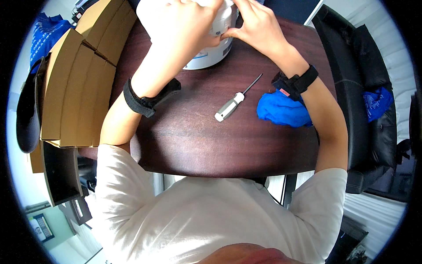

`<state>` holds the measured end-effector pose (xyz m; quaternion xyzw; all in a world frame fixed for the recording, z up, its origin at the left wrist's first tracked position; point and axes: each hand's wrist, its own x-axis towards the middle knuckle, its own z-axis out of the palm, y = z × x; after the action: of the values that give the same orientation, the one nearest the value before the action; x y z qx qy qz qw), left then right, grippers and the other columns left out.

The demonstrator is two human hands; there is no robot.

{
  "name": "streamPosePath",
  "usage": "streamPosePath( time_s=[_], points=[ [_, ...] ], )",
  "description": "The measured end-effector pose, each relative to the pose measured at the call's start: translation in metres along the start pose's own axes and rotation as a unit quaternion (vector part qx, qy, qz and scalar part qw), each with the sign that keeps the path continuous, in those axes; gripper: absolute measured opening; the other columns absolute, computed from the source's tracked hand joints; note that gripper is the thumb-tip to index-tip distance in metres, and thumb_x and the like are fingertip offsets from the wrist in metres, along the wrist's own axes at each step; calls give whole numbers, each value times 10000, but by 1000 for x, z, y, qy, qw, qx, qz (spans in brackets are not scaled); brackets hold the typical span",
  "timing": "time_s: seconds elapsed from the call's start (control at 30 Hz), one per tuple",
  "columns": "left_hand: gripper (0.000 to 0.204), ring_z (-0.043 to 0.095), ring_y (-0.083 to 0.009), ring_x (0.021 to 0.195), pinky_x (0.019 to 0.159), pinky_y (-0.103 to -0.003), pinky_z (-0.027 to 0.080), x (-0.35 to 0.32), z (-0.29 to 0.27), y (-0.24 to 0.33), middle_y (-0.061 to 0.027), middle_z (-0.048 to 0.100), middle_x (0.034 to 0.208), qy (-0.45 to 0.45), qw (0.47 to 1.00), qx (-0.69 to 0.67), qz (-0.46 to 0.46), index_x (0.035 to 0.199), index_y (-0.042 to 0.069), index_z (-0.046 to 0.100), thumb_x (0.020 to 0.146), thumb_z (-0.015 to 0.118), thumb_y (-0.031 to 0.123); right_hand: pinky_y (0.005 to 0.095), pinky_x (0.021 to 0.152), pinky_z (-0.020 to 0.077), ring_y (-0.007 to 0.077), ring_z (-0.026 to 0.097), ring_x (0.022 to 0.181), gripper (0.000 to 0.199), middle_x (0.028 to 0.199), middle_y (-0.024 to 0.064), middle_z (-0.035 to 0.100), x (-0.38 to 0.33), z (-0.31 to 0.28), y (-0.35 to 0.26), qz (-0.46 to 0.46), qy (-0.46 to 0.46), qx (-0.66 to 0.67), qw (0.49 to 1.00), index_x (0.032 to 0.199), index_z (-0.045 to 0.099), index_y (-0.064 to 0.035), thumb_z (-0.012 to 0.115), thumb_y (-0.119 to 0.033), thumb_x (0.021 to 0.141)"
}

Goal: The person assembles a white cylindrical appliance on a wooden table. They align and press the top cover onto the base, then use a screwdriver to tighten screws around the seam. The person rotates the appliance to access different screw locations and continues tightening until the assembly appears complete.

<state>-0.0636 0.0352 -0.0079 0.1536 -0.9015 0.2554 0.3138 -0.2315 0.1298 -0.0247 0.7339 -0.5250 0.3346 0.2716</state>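
Head, left grip point(192, 23), right grip point(261, 30) on container point(210, 60)

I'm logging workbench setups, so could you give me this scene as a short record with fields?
Left hand: on the white rounded object; exact grip hidden
Right hand: at the same object's right side
Tool: grey-and-white screwdriver, lying untouched
Cloth: blue bunched cloth, below the right wrist in the picture
Surface: dark brown table
Left of table: cardboard boxes
Right of table: black sofa
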Motion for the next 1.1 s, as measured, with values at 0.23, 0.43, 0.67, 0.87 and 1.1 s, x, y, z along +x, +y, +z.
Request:
streamPosePath(
  time_s=[0.23,0.43,0.67,0.87,1.1],
  points=[
    [721,662,-359,775,668,-421,535,13,-23,5,-223,650,800,-111,992,-67,4,1218,51,511,630,820,333,416,974,477,379,558,1152,737,1226,249,558,0,-8,-1,-8,-33,13,999,1253,466,59,814,-191,654],
    [609,663,-359,731,646,-415,538,17,-18,-2,-199,649,756,-153,986,-66,11,1116,40,558,623,818,285,390,676,535,323,653,774,439,891,158,639,-22,-15,-27,51,58,-30,997,1035,550,-15,735,-320,778],
    [544,669,-336,761,638,-395,542,14,-18,0,-185,662,808,-90,993,-74,22,1030,34,602,601,837,270,413,488,498,333,616,485,733,479,157,570,-92,-13,-102,307,-390,-15,868,514,650,-25,504,-655,860],
    [575,659,-342,791,674,-408,536,14,-23,3,-195,656,843,-107,994,-35,3,1058,45,591,600,839,289,397,506,515,329,634,505,625,508,146,599,-105,4,-107,342,-415,-1,843,622,693,-30,540,-584,867],
    [664,648,-373,857,751,-439,525,13,-18,2,-231,644,911,-87,994,-58,-8,1140,57,547,598,846,298,296,521,545,163,647,462,503,525,80,629,-93,-9,-98,520,-501,205,661,649,676,-31,576,-479,854]
  ],
)
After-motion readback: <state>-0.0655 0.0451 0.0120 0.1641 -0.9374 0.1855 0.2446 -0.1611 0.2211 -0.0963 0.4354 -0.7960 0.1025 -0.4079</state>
